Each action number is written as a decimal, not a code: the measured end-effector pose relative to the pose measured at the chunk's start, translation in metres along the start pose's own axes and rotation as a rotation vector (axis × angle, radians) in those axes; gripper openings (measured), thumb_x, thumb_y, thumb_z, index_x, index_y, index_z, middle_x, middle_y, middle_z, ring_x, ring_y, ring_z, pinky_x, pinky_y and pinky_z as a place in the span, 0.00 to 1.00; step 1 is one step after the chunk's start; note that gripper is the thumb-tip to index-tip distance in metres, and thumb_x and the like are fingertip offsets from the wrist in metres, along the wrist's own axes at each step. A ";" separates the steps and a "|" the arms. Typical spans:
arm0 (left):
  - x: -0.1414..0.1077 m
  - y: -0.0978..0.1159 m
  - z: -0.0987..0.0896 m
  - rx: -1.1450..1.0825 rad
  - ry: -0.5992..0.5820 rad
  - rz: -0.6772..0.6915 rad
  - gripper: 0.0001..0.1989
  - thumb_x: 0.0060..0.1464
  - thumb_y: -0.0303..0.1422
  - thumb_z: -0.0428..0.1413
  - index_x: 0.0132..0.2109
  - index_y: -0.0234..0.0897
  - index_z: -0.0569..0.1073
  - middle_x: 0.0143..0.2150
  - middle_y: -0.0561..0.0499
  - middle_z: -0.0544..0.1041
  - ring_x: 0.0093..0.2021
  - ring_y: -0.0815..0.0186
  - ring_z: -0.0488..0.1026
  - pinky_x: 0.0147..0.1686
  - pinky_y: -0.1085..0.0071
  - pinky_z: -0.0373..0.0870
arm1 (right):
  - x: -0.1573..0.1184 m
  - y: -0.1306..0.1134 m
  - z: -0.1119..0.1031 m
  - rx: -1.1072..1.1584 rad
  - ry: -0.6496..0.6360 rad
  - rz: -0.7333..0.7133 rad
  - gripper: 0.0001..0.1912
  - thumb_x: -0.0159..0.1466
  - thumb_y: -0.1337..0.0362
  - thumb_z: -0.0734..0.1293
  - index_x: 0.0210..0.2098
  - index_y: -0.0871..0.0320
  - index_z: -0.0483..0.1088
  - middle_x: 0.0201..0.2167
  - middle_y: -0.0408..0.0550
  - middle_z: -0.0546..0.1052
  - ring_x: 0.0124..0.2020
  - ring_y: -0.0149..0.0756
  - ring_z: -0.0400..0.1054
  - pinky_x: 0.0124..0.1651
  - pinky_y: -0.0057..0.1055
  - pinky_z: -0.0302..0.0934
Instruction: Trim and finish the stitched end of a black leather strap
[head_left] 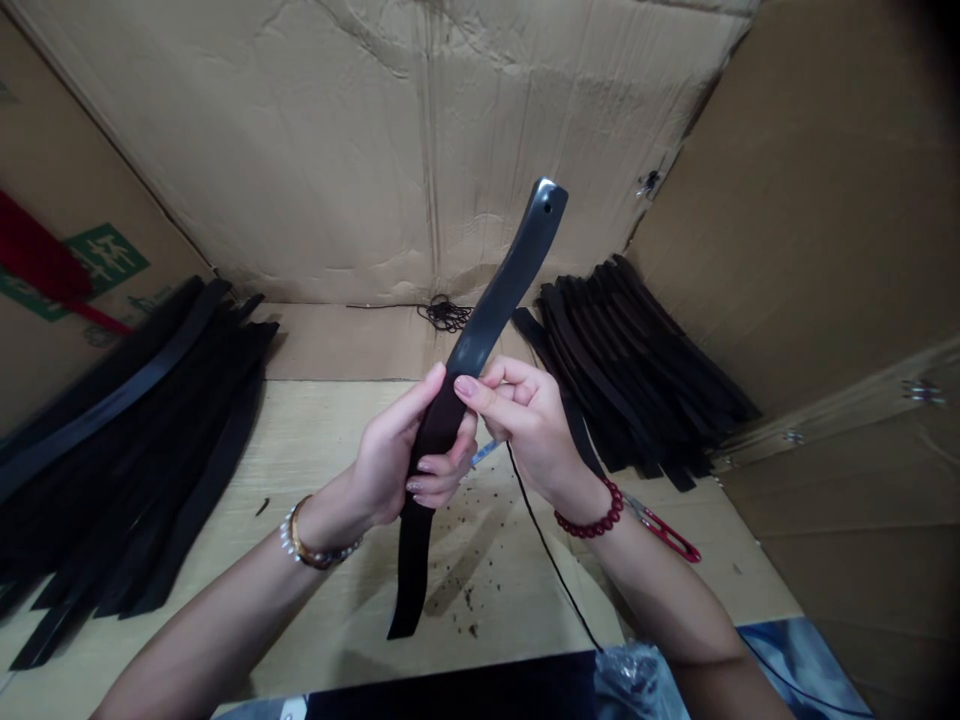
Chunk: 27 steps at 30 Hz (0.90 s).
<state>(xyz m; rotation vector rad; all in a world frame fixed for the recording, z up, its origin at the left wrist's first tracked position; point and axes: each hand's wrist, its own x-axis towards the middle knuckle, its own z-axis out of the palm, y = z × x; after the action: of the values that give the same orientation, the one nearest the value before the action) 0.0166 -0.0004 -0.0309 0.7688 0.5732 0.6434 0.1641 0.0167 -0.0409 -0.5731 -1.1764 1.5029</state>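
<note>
- Above the pale wood-toned tabletop (322,430), in both hands: one long, gently curved, glossy black strip (506,290), small hole near the upper end — tilted, far end up and rightward, near end low.
- Around the strip's brownish middle: left hand (386,450), closed firmly, thumb along the edge, fingers curled behind and onto the near face; probably so gripped to stop any twisting of the curved shape.
- At the strip's right edge, just above the left fingertips: right hand (529,410), pinching narrowly, thumb on the face, other fingers bent; perhaps a lighter hold, with most weight borne on the left.
- Right of the strip's lower half: thin black cord (551,555), running from behind the right hand down to a crinkled clear plastic bag (641,675); upper end hidden, so impossible to tell whether attached.
- Left of the strip: fanned pile of long black strips (150,440). Right of it: second pile of dark curved strips (630,370) — both apparently set aside to avoid crowding the hands.
- Right of the strip, past the right wrist: red-handled metal snips (667,530), presumably placed for easy reach.
- Beyond the strip: loose black cord tangle (444,314).
</note>
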 end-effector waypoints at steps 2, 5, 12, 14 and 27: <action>-0.001 0.000 0.000 0.015 0.019 0.004 0.34 0.61 0.59 0.40 0.24 0.34 0.69 0.16 0.59 0.47 0.12 0.77 0.42 0.12 0.78 0.42 | 0.000 0.001 0.000 -0.010 0.002 -0.003 0.18 0.59 0.60 0.75 0.24 0.57 0.62 0.13 0.36 0.70 0.13 0.22 0.58 0.21 0.22 0.57; -0.002 0.001 0.000 0.026 0.011 0.012 0.33 0.62 0.57 0.40 0.26 0.34 0.70 0.16 0.59 0.47 0.13 0.76 0.42 0.12 0.78 0.43 | -0.001 0.002 0.000 -0.008 -0.004 -0.007 0.17 0.61 0.61 0.74 0.24 0.57 0.63 0.17 0.39 0.75 0.14 0.21 0.58 0.21 0.21 0.56; -0.006 0.002 0.001 0.060 -0.015 0.040 0.32 0.63 0.56 0.39 0.29 0.34 0.71 0.17 0.60 0.48 0.13 0.76 0.42 0.13 0.78 0.43 | -0.005 0.000 0.002 -0.047 0.001 0.021 0.19 0.60 0.58 0.74 0.25 0.58 0.62 0.16 0.41 0.75 0.14 0.22 0.60 0.19 0.21 0.53; -0.007 0.001 0.002 0.068 0.002 0.044 0.32 0.63 0.56 0.39 0.30 0.34 0.71 0.17 0.60 0.48 0.13 0.76 0.42 0.13 0.78 0.43 | -0.005 -0.001 0.002 -0.056 0.005 0.032 0.19 0.60 0.57 0.74 0.25 0.57 0.62 0.16 0.41 0.75 0.13 0.23 0.60 0.18 0.21 0.52; 0.003 -0.001 -0.003 0.091 -0.190 -0.117 0.49 0.46 0.73 0.24 0.22 0.35 0.68 0.09 0.52 0.58 0.06 0.72 0.51 0.05 0.76 0.50 | 0.011 0.008 -0.024 -0.001 -0.285 0.159 0.22 0.58 0.48 0.74 0.42 0.59 0.76 0.14 0.34 0.62 0.15 0.22 0.48 0.18 0.23 0.40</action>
<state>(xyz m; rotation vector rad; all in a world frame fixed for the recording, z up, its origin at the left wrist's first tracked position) 0.0169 0.0026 -0.0339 0.8649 0.4717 0.4334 0.1776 0.0365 -0.0553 -0.4719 -1.3744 1.7629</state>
